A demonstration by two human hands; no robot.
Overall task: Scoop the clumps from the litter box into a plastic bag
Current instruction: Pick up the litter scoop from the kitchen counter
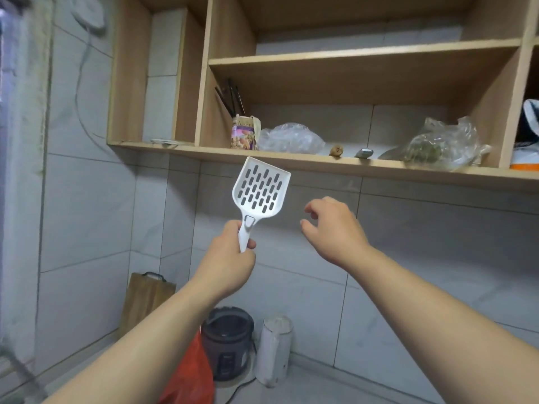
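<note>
Litter scoop (260, 191): white plastic, slotted blade, held upright in front of the tiled wall, just below the lower edge of the wooden shelf unit (320, 163); blade empty, slots clean. Left hand (230, 258): fingers and thumb wrapped round the scoop's handle near its base, blade pointing up, a carrying grip rather than a digging one, which suggests the tool is only being fetched. Right hand (335, 228): raised beside the scoop, not touching it, fingers loosely curled and holding nothing; it seems to be reaching toward the shelf, probably for a bag. Clear plastic bag (290, 138): crumpled, on the lower shelf above the scoop, apparently empty; a likely candidate for the task. Second plastic bag (443, 144): further right on the same shelf, holding greenish contents, so less suitable. Printed tin (244, 132): just left of the clear bag, dark sticks standing in it; close enough to be knocked during a reach. Two small objects lie between the bags, too small to identify. Below: rice cooker (227, 342) on the counter, white cylindrical packet (275, 348) beside it, red bag (189, 374) at the left forearm, chopping board (145, 298) leaning in the corner. Litter box: not in view; scooping not yet begun.
</note>
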